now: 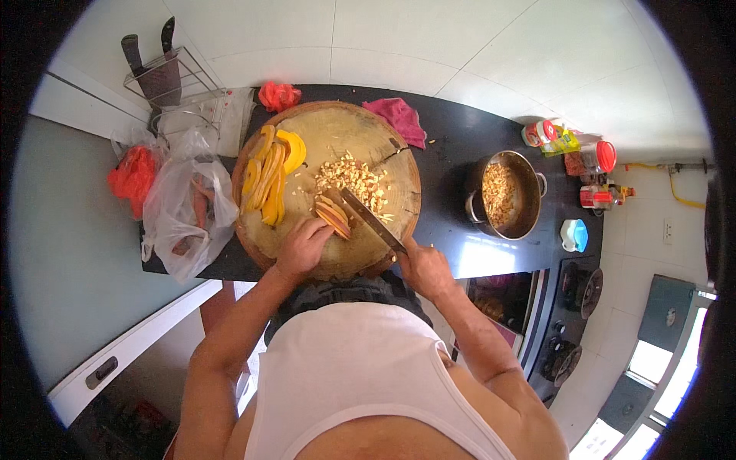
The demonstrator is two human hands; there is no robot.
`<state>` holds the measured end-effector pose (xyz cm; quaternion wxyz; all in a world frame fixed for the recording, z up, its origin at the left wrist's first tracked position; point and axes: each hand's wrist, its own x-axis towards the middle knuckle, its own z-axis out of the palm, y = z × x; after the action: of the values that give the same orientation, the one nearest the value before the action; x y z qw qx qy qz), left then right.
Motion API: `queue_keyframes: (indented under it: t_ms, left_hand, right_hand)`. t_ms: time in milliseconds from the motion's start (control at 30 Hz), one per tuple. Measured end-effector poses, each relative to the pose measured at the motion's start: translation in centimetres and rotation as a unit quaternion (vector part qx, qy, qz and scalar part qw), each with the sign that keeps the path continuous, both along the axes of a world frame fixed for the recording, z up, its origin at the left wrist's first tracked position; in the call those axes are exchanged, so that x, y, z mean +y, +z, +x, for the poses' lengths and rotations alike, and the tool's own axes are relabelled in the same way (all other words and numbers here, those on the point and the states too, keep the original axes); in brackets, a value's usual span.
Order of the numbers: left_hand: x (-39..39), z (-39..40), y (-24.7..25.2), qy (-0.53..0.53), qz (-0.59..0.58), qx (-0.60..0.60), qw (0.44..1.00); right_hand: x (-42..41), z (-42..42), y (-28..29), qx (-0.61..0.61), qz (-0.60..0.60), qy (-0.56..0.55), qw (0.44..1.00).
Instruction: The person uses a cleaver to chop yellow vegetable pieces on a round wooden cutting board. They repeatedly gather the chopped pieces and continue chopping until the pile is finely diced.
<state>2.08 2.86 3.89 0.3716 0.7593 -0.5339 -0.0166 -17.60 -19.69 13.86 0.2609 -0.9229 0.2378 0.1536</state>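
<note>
My right hand (426, 269) grips the handle of a broad kitchen knife (372, 219), probably a cleaver, with its blade angled up and left over the round wooden chopping block (322, 123). Under the fingertips of my left hand (303, 247) is a short stack of reddish-skinned slices (332, 216), perhaps sweet potato. The blade is just right of this stack. Small pale diced pieces (353, 179) are heaped beyond the knife. Long yellow-orange slices, apparently pumpkin (269, 172), overlap along the block's left side.
A two-handled metal pot (526, 198) holding diced pieces stands right on the dark countertop (445, 190). Jars (598, 156) line the far right. A clear plastic bag (184, 230) with reddish roots lies left, below a wire knife rack (198, 72). A pink cloth (398, 119) touches the block.
</note>
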Motion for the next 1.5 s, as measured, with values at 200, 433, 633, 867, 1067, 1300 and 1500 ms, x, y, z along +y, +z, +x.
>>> queue_keyframes:
  t_ms: [200, 433, 633, 867, 1067, 1300, 1500]
  left_hand:
    - [-3.2, 2.4, 2.2, -0.089, 0.070, 0.074, 0.991]
    - [-3.8, 2.3, 3.6, -0.076, 0.119, 0.065, 0.988]
    - [-3.5, 1.3, 1.0, 0.001, 0.110, 0.006, 0.994]
    - [-3.8, 1.2, 1.1, 0.002, 0.064, 0.037, 0.997]
    - [-4.1, 1.9, 1.4, 0.016, 0.114, 0.063, 0.991]
    - [-3.3, 1.8, 0.9, 0.021, 0.076, 0.056, 0.995]
    - [-3.4, 2.0, 0.8, 0.006, 0.099, 0.067, 0.993]
  right_hand:
    - [0.2, 0.2, 0.0, 0.027, -0.006, 0.007, 1.000]
    - [0.2, 0.2, -0.4, 0.048, -0.030, 0.031, 0.998]
    - [1.8, 2.1, 1.3, 0.044, -0.081, 0.102, 0.991]
    - [2.0, 3.1, 2.4, 0.063, -0.097, 0.129, 0.985]
    - [2.4, 4.8, -1.8, 0.075, -0.086, 0.110, 0.987]
    - [2.2, 5.2, 1.7, 0.070, -0.105, 0.145, 0.981]
    - [2.1, 5.6, -1.0, 0.078, -0.086, 0.126, 0.985]
